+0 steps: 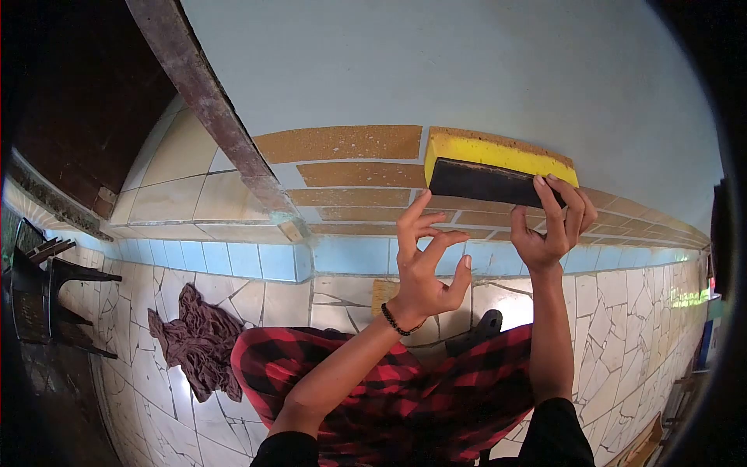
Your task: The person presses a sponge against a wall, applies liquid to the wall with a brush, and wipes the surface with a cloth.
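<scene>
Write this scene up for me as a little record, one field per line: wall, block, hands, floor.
wall: pale above, brown brick pattern below
block: yellow sponge with black backing, against the wall
right hand: gripping the block's right end
left hand: fingers spread, one tip by the block's left corner; contact unclear
floor: irregular pale pieces
on floor: crumpled dark cloth, left of the person's legs
</scene>
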A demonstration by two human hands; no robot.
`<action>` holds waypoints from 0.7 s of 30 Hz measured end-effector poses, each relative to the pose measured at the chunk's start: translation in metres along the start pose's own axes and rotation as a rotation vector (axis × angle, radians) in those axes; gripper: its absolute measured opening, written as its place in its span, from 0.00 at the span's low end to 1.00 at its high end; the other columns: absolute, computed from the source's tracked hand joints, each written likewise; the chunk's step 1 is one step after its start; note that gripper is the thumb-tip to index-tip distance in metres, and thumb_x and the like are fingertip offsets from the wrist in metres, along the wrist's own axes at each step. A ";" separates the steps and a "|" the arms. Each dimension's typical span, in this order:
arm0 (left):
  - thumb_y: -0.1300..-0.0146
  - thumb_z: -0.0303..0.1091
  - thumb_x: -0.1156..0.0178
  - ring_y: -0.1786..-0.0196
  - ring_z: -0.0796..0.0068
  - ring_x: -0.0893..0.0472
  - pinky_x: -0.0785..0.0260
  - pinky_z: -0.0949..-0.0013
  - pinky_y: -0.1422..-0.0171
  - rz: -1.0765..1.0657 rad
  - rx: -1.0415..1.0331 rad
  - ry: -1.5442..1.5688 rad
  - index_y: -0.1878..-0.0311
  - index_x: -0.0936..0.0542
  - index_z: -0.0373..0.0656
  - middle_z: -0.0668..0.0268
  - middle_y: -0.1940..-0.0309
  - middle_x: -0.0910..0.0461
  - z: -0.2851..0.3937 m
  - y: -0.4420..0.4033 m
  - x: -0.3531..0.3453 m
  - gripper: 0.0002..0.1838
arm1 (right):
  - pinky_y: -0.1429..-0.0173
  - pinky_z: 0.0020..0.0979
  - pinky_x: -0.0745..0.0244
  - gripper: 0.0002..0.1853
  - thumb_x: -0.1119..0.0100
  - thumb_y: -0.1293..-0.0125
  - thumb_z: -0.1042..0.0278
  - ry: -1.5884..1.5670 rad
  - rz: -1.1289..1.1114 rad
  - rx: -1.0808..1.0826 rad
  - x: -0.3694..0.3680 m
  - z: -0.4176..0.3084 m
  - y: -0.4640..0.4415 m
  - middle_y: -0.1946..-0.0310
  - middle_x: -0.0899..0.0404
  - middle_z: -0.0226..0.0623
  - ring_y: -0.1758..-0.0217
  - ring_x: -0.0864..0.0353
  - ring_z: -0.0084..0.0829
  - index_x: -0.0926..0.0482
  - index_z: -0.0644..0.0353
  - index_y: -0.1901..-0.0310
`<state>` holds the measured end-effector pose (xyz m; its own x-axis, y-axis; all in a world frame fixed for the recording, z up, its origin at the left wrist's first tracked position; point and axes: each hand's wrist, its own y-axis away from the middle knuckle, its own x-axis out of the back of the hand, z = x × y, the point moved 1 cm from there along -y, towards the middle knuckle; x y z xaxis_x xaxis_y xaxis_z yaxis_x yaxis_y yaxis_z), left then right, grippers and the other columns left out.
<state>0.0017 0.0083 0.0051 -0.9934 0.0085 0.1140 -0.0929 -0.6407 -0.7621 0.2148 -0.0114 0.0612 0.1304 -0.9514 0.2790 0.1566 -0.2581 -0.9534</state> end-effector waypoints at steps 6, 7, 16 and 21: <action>0.42 0.31 0.31 0.38 0.52 0.18 0.22 0.58 0.41 -0.006 -0.013 -0.019 0.56 0.10 0.37 0.40 0.23 0.37 0.001 0.000 0.001 0.12 | 0.31 0.41 0.33 0.31 0.29 0.56 0.79 0.014 0.005 0.016 0.001 -0.001 0.000 0.45 0.14 0.28 0.37 0.24 0.35 0.10 0.48 0.45; 0.42 0.31 0.31 0.38 0.52 0.18 0.22 0.58 0.41 -0.006 -0.015 -0.021 0.56 0.10 0.37 0.40 0.23 0.37 0.001 0.000 0.001 0.12 | 0.31 0.42 0.33 0.31 0.29 0.55 0.79 0.022 -0.001 0.023 0.001 -0.001 0.000 0.44 0.14 0.29 0.37 0.23 0.35 0.11 0.50 0.44; 0.41 0.32 0.31 0.38 0.52 0.18 0.21 0.58 0.42 0.005 -0.011 -0.013 0.57 0.10 0.38 0.40 0.23 0.37 -0.001 0.001 0.000 0.12 | 0.30 0.42 0.34 0.32 0.28 0.55 0.79 0.029 -0.007 0.032 0.001 -0.001 0.000 0.44 0.15 0.30 0.37 0.23 0.36 0.11 0.50 0.43; 0.41 0.32 0.31 0.38 0.53 0.18 0.21 0.58 0.42 0.007 -0.007 -0.015 0.57 0.10 0.38 0.41 0.23 0.37 0.000 0.000 0.000 0.11 | 0.31 0.42 0.34 0.31 0.28 0.55 0.79 0.023 0.001 0.039 0.000 -0.001 0.000 0.44 0.15 0.30 0.37 0.23 0.35 0.11 0.50 0.43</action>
<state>0.0015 0.0082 0.0046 -0.9930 -0.0080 0.1181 -0.0862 -0.6354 -0.7674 0.2140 -0.0115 0.0610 0.1081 -0.9553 0.2752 0.1944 -0.2512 -0.9482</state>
